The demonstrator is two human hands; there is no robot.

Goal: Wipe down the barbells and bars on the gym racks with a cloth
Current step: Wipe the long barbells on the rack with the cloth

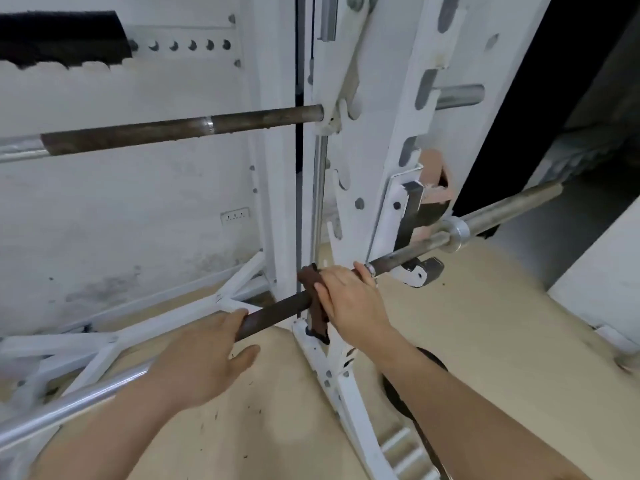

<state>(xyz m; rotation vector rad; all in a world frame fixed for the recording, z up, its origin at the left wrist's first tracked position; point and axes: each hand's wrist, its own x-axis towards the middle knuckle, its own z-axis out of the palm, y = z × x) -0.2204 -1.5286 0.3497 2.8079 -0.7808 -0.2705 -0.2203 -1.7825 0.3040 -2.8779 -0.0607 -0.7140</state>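
The barbell slants from 8 o'clock up to 2 o'clock, resting on a hook of the white rack. The right hand curls over it near the middle, wrapping a brown cloth round the bar. The left hand grips the bar toward 8 o'clock, with a bare dark stretch between the two. Past the collar the bar's end juts into open room. A second bar sits at 10 o'clock. The floor is tan and the wall scuffed white.
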